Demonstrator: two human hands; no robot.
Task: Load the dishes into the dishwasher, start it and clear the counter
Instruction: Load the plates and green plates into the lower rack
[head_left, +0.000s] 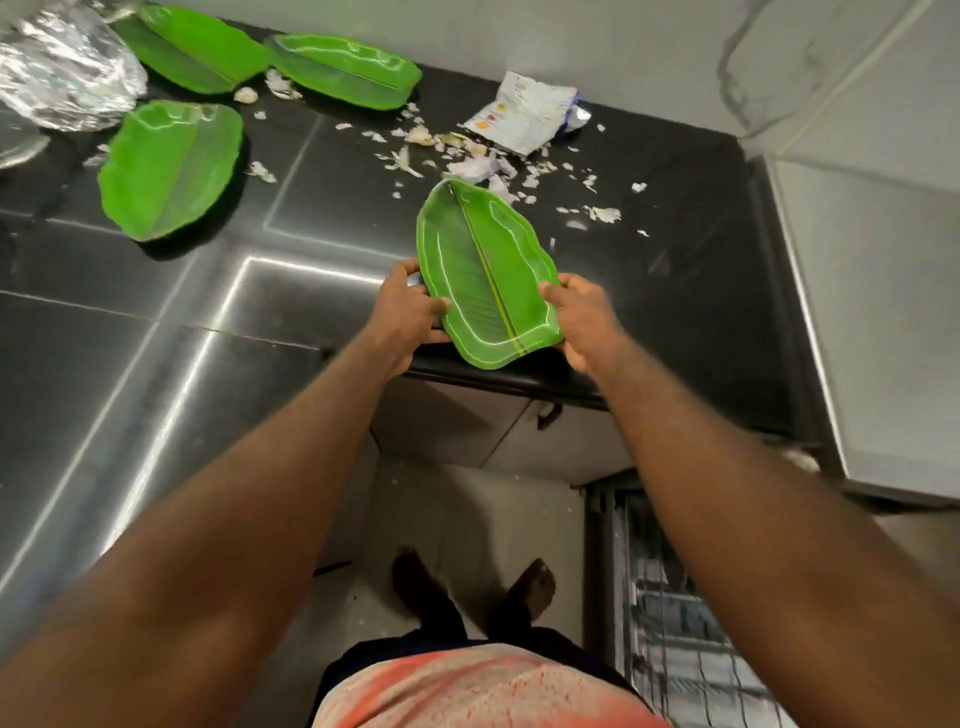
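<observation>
1. step in hand: picking up 1 dish for loading. the left hand (404, 317) and the right hand (584, 325) each grip an opposite long edge of a green leaf-shaped plate (488, 275), thumbs on top of the rim.
2. the plate is at the front edge of the black counter (311, 218), with its near end past that edge. i cannot tell whether it is lifted clear or touching the top.
3. 3 more green leaf plates (171, 171) lie at the far left, well apart from the held one, near crumpled foil (62, 73).
4. peel scraps (467, 156) and an empty packet (524, 111) lie just beyond the held plate.
5. what looks like a wire dishwasher rack (670, 597) shows low on the right, below the counter.
6. next move, as i judge it: carry the plate down and to the right, then turn it on edge to slot it into the rack. its face looks free of scraps, so it should need no tipping out first.
</observation>
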